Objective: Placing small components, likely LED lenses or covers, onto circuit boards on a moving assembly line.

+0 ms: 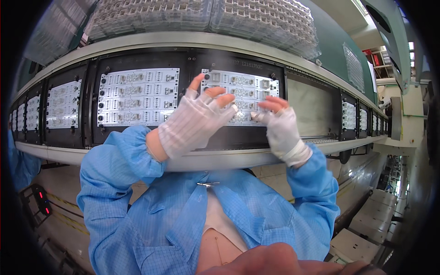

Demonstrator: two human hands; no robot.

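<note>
The left hand [195,121], in a white fingerless glove, lay with fingers spread and gripping nothing over the left part of a white circuit board [250,94]. The right hand [279,126], gloved alike, pinched a small pale part [257,117] against the board's lower edge. The board sat in a black carrier [238,137] on the conveyor rail [220,158], rows of small components across it. Both hands hid its lower part; the pinched part was too small to identify.
</note>
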